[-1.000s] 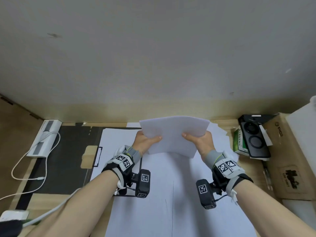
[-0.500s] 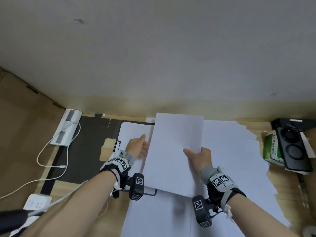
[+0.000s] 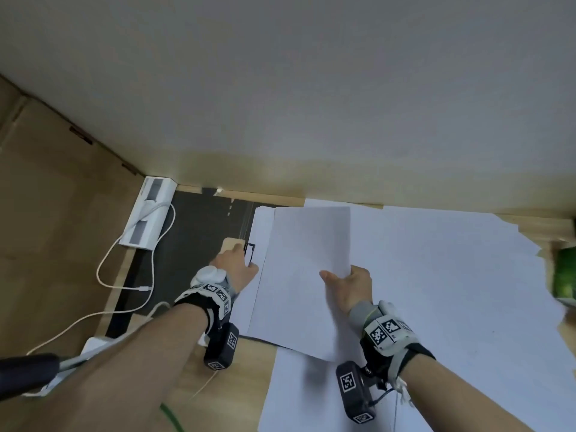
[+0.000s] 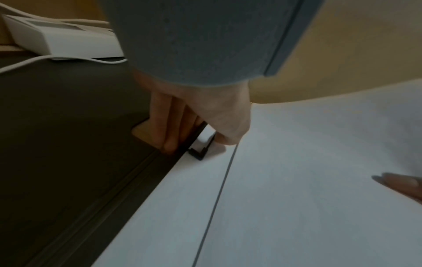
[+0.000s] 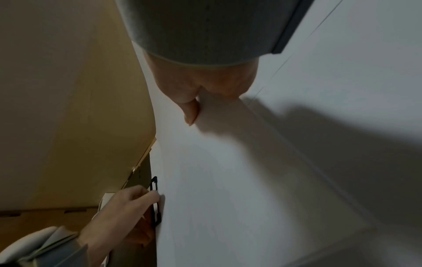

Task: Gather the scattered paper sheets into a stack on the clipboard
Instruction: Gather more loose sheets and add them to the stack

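A stack of white paper sheets (image 3: pixel 305 269) lies tilted over the clipboard, whose lower edge (image 3: pixel 260 339) shows as a dark strip. My right hand (image 3: pixel 346 285) grips the stack's right edge, thumb (image 5: pixel 190 112) on top and the other fingers hidden beneath. My left hand (image 3: pixel 237 263) is at the clipboard's left end. It pinches the clip (image 4: pixel 200 150), fingers on the wooden tab (image 4: pixel 141 130) and thumb on the black wire frame (image 5: pixel 155 198). A white sheet (image 3: pixel 260 232) lies on the board under the stack.
Several loose white sheets (image 3: pixel 436 275) cover the desk to the right and in front. A white power strip (image 3: pixel 152 210) and its cable (image 3: pixel 131 275) lie on the dark mat (image 3: pixel 193 244) at the left. A green box (image 3: pixel 564 275) sits at the right edge. The wall stands close behind.
Both hands held the stack upright a second ago. It now lies low over the clipboard in the right hand alone, and the left hand has let go and moved to the clip.
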